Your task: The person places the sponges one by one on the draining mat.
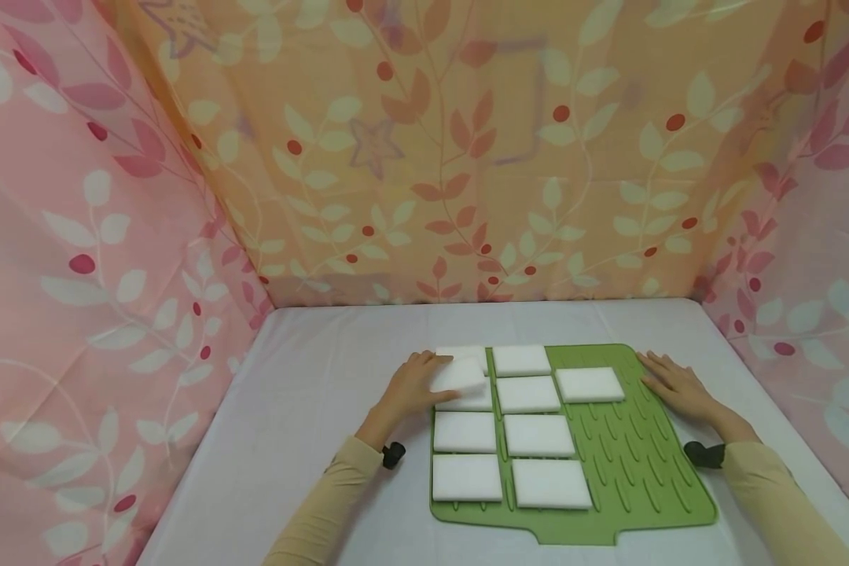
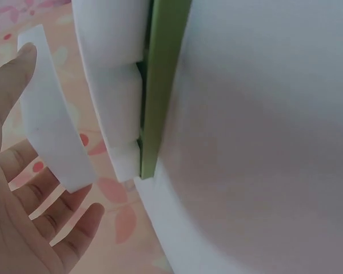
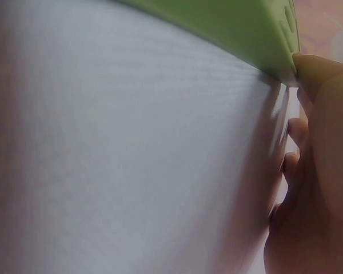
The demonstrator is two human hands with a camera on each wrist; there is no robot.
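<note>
My left hand pinches a white sponge between thumb and fingers, over the far left corner of a green ridged drying mat. In the left wrist view that sponge is raised apart from the others, with the thumb on one side and fingers on the other. More white sponges lie flat on the mat, such as the near left one and a lone one in the third column. My right hand touches the mat's right edge, its thumb against the green rim.
The mat lies on a white-covered table. Two columns of sponges fill its left half, and bare ridges show at its right. A short tab sticks out at its near edge. Flowered curtains stand behind and at both sides.
</note>
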